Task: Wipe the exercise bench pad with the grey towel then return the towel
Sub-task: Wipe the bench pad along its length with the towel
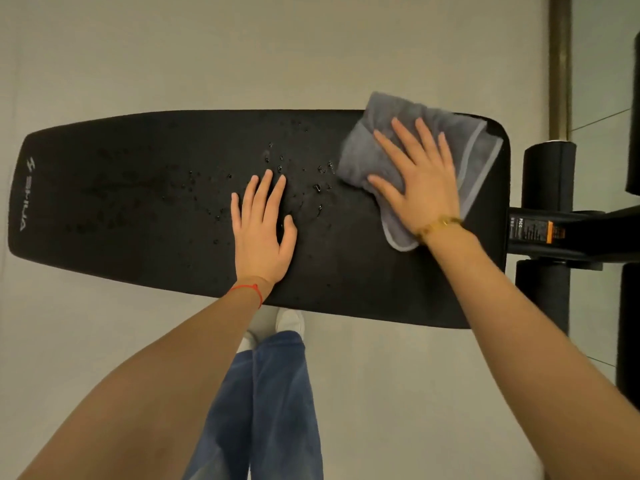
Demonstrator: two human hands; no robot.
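Stretching across pale grey floor (pixel 104 341), the long black textured bench pad (pixel 138 209) carries scattered water droplets (pixel 298 178) near its middle. A folded grey terry towel (pixel 367 154) lies at the pad's right end, pressed flat under the spread right hand (pixel 420 181). The left hand (pixel 261 233) rests open, palm down, on bare pad.

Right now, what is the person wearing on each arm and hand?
Both forearms are bare, with no sleeves or gloves. The left hand has a thin red string bracelet at the wrist. The right hand has a gold-coloured link bracelet at the wrist. No rings are visible.
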